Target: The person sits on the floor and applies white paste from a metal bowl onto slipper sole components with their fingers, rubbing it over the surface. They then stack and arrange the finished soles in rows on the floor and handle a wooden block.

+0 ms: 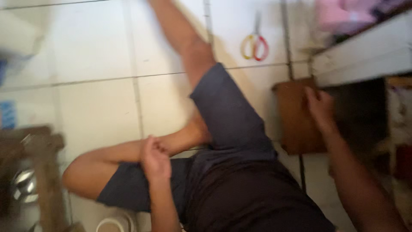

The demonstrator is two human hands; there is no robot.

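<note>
Reaching with the right hand (319, 107) onto the top edge of the brown board (296, 118) on the tiled floor (98, 103) beside the white shelf (365, 56); grip curling over it, closure unclear through blur; left hand (154, 159) resting loosely on the folded shin; better hooking fingers fully round the edge before pulling.

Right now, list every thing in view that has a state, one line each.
Left hand: fingers curled, resting on the bent leg near the foot.
Right hand: fingers on the edge of the brown board, gripping or just touching, cannot tell.
Brown board: against the white shelf.
Scissors: flat on the tiled floor, blades closed, untouched.
</note>
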